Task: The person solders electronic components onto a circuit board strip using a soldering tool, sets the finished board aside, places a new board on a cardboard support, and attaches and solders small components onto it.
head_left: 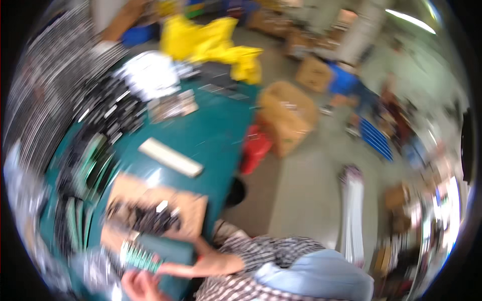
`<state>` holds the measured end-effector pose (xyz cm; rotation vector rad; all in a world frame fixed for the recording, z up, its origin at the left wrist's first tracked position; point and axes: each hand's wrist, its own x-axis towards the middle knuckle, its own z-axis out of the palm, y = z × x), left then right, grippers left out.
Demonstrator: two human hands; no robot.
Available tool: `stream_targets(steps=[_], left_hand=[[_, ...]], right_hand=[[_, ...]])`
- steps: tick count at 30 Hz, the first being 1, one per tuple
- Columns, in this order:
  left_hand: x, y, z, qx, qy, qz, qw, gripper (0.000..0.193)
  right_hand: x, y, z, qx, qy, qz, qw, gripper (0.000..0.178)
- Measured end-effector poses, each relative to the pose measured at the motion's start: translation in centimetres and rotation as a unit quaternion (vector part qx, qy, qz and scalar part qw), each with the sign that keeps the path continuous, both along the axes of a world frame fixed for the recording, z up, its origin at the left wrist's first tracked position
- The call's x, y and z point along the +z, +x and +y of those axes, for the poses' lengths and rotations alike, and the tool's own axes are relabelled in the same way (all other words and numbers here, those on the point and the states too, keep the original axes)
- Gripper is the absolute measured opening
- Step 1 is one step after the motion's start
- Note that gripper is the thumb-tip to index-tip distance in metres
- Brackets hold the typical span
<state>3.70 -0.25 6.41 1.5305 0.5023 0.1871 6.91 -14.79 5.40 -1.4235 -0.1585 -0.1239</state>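
Green table (216, 130): 1 cardboard sheet (195, 201) bearing small dark parts (150, 218); just below, 1 green-striped piece (140, 257) beside my left hand (140, 285) and right hand (182, 270), fingers too blurred for me to tell their grip; possible fault: loose hold, piece dropped, parts scattered.

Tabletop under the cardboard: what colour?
The tabletop is dark teal-green; best seen in the head view.

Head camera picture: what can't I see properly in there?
Head view: left hand, blurred and cut off by the lower edge.
Head view: right hand, partly hidden by the dark green block.
Head view: dark pieces on the cardboard, too blurred to count.
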Motion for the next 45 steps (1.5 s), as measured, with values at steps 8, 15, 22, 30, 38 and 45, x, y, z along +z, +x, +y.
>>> stream_targets(steps=[8,15,22,30,38,45], left_hand=[[-1.0,0.0,-1.4,0.034,-0.268,-0.095,0.958,0.028],[-1.4,-1.3,-0.8,0.040,-0.335,-0.099,0.936,0.029],[-2.1,-1.4,-0.3,0.010,-0.346,-0.098,0.933,0.023],[-1.6,-1.5,1.2,-0.051,-0.244,-0.016,0.968,0.014],[-2.2,-1.3,2.8,-0.116,-0.111,-0.018,0.987,0.009],[-5.9,0.6,3.2,0.104,-0.193,0.044,0.975,0.008]], right_hand=[[1.6,0.7,1.1,0.130,-0.103,0.152,0.974,0.021],[1.2,0.4,2.3,0.133,-0.127,0.092,0.979,0.022],[1.2,1.2,2.4,0.181,-0.157,0.082,0.967,0.022],[1.7,2.5,3.4,0.196,-0.134,0.163,0.958,0.021],[1.5,2.8,3.1,0.252,-0.272,0.119,0.921,0.025],[1.3,1.2,0.9,0.103,-0.162,0.204,0.960,0.043]])
